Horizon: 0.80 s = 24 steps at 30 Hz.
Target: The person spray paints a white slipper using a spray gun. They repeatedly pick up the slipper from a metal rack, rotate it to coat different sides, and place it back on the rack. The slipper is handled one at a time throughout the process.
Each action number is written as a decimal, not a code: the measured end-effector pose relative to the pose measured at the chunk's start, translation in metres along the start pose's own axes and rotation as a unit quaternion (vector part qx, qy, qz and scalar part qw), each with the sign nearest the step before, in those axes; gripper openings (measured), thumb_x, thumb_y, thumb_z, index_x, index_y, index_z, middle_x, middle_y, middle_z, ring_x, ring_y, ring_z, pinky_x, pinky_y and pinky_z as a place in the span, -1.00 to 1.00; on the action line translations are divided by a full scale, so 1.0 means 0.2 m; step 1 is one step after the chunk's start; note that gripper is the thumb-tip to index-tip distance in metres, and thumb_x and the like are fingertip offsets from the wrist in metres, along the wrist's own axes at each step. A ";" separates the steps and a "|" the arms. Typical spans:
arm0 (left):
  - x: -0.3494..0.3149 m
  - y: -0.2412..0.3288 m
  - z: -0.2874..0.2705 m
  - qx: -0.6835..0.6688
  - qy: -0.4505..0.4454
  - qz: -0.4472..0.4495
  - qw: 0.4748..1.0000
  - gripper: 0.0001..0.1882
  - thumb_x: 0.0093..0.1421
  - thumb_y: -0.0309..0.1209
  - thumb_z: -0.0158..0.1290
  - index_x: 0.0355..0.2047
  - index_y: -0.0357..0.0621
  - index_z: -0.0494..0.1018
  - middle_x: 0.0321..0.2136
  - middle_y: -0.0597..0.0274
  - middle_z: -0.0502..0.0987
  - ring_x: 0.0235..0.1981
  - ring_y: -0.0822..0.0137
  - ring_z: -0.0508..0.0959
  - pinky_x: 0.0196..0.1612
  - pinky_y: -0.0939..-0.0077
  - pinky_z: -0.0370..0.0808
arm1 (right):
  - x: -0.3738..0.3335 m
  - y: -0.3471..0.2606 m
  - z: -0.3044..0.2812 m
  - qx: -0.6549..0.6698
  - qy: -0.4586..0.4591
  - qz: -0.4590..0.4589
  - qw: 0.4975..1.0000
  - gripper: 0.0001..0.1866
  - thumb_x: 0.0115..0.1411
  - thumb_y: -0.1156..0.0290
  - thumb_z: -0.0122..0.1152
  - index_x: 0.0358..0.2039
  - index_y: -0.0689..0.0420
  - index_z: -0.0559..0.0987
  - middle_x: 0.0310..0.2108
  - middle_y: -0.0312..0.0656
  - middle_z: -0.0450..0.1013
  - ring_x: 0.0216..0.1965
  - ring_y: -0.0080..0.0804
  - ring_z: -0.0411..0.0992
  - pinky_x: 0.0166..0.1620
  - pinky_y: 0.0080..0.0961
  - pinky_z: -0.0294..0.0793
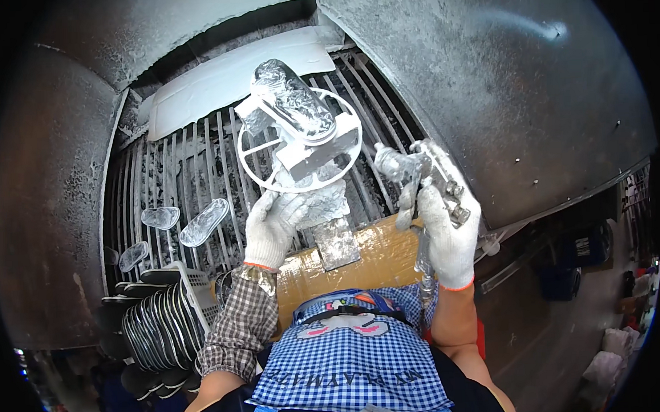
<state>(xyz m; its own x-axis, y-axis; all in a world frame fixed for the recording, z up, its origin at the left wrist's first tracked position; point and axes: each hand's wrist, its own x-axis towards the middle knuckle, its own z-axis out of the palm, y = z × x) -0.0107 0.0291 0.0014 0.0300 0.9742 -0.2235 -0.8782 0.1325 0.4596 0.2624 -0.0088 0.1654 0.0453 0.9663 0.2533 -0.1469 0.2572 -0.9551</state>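
A white spoked wheel [358, 148] stands over the slatted grate, with white blocks on it. On the blocks lies an elongated, shoe-sole-shaped piece [290, 98] covered in crinkled shiny film, with a white edge. My left hand [271, 228], in a white knit glove, is closed at the wheel's near rim; its fingertips are partly hidden. To the right of the wheel, my gloved right hand [447, 224] is wrapped round a metal spray gun [405, 167], its nozzle end toward the wheel. A hose runs down from the gun.
Several clear sole-shaped film pieces [204, 223] lie on the grate [198, 167] at left. Black soles with white edges [160, 324] stand in a white plastic basket [195, 294] at lower left. A white board [238, 78] lies at the back. Metal booth walls [501, 105] flank the grate; brown cardboard [296, 283] covers its front.
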 end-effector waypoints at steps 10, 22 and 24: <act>0.03 0.16 -0.13 0.054 0.007 0.041 0.998 -0.38 0.46 -0.17 -0.02 0.38 -0.35 0.28 0.24 -0.18 0.51 0.12 -0.07 0.63 0.20 -0.01 0.61 | 0.03 -0.01 0.03 0.054 -0.010 0.049 0.997 -0.40 0.42 0.51 0.20 0.41 0.41 0.32 -0.26 -0.18 0.58 -0.37 -0.62 0.52 -0.24 -0.67 0.53; 0.12 0.30 -0.15 0.058 0.006 0.063 0.996 -0.57 0.42 -0.18 0.08 0.14 -0.21 0.41 0.24 -0.23 0.50 0.16 -0.19 0.60 0.16 -0.08 0.62 | 0.10 0.12 0.12 0.031 -0.086 0.035 0.995 -0.38 0.41 0.51 0.28 0.43 0.31 0.36 -0.27 -0.36 0.57 -0.39 -0.78 0.41 -0.29 -0.70 0.48; 0.13 0.31 -0.15 0.059 0.024 0.072 0.995 -0.57 0.42 -0.18 0.08 0.14 -0.22 0.41 0.24 -0.25 0.50 0.16 -0.19 0.60 0.16 -0.06 0.63 | 0.12 0.14 0.13 0.020 -0.072 0.025 0.997 -0.40 0.42 0.51 0.26 0.43 0.32 0.37 -0.24 -0.32 0.59 -0.39 -0.75 0.43 -0.29 -0.69 0.48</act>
<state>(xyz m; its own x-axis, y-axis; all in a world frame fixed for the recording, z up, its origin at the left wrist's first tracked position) -0.0781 0.0566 -0.0013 -0.1174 0.9753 -0.1871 -0.8096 0.0152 0.5869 0.2329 0.0220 0.1493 -0.1055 0.9680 0.2275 -0.1845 0.2058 -0.9611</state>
